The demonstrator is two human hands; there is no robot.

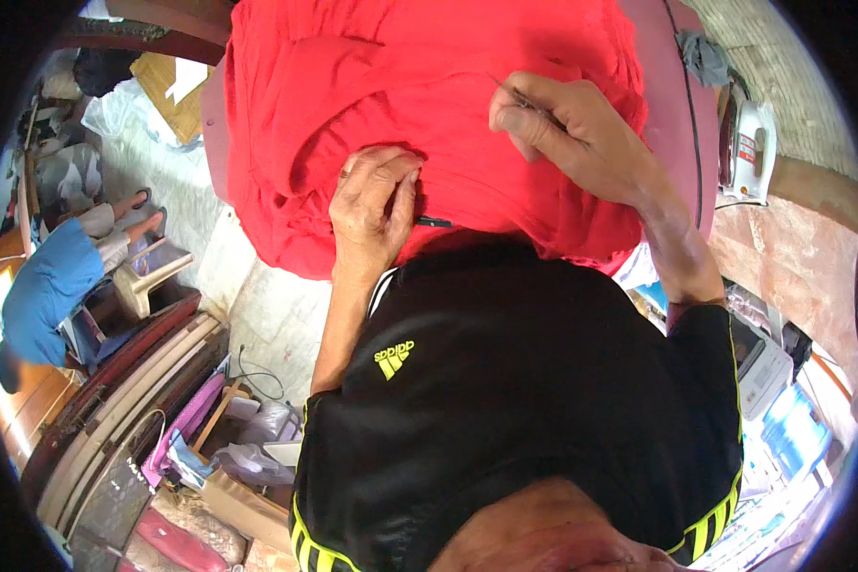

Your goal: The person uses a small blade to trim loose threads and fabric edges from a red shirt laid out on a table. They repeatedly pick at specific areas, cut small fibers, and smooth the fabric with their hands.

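Two bare hands were at a wide red cloth [458, 105]

The right hand [574, 126] was closed around a thin dark tool [536, 107], over the cloth; the left hand [374, 195] was on the cloth with bent fingers, but whether it pinched a fold, I could not tell; the cloth lay before the person on a pink surface [672, 105], and a small black object [434, 222] was just beside the left wrist

Red cloth [448, 62]; yellow-striped black shirt [543, 372]
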